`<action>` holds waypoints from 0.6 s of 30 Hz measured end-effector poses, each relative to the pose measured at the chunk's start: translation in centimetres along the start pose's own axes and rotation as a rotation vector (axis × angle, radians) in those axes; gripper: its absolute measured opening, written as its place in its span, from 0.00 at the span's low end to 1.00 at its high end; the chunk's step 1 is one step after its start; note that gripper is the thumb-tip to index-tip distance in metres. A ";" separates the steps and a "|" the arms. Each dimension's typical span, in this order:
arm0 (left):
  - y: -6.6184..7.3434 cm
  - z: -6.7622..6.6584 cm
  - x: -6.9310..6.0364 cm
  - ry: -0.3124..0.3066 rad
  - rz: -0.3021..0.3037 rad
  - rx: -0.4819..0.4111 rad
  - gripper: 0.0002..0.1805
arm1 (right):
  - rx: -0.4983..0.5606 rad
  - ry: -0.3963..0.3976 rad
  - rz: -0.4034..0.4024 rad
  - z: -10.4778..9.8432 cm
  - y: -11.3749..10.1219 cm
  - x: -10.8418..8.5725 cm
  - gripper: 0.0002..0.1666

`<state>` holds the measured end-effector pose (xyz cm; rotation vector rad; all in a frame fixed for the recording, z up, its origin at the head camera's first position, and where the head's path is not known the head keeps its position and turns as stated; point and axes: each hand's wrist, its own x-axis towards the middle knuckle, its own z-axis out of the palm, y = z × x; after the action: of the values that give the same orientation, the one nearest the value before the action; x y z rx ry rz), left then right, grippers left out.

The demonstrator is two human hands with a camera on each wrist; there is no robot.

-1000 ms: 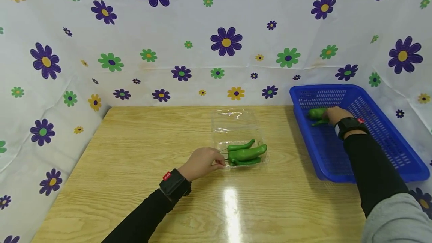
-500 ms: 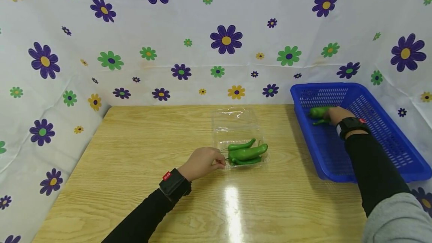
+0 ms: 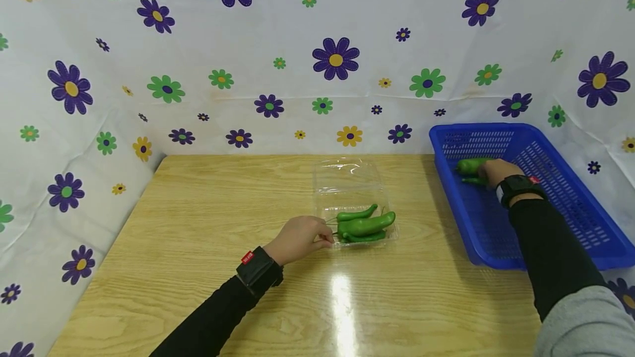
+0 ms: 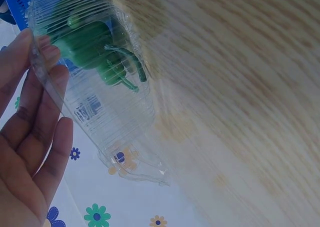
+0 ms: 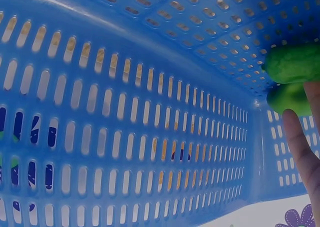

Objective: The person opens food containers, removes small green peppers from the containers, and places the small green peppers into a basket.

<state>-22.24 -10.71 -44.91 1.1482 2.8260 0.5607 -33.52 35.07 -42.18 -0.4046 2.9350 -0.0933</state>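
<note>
My left hand (image 3: 301,238) pinches the near left rim of a clear plastic clamshell box (image 3: 344,198), whose lid lies back. The left wrist view shows the thumb and fingertips on its edge (image 4: 47,84). In the box lie a large green pepper (image 3: 366,226) and two slim ones, one behind (image 3: 357,215) and one in front (image 3: 367,237). My right hand (image 3: 501,172) reaches into a blue basket (image 3: 452,225), its fingers at a thick green pepper (image 3: 468,166) with a slimmer green one (image 3: 473,181) beside it. How the fingers lie around them is mostly hidden.
The box and the basket stand on a wooden table (image 3: 223,197), the basket at the far right. The basket has slotted walls (image 5: 125,107). A white flower-print cloth (image 3: 278,15) rises behind and at both sides.
The view shifts slightly. My left hand stays at the box rim, and my right hand stays at the peppers in the basket with hardly any movement.
</note>
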 end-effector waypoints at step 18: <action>-0.2 0.1 -0.2 0.011 0.002 0.010 0.03 | 0.016 -0.162 0.104 7.2 8.4 7.3 0.25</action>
<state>-22.21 -10.91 -45.04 1.1528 2.8410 0.5554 -41.38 40.91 -51.15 -0.2448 2.7875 -0.0667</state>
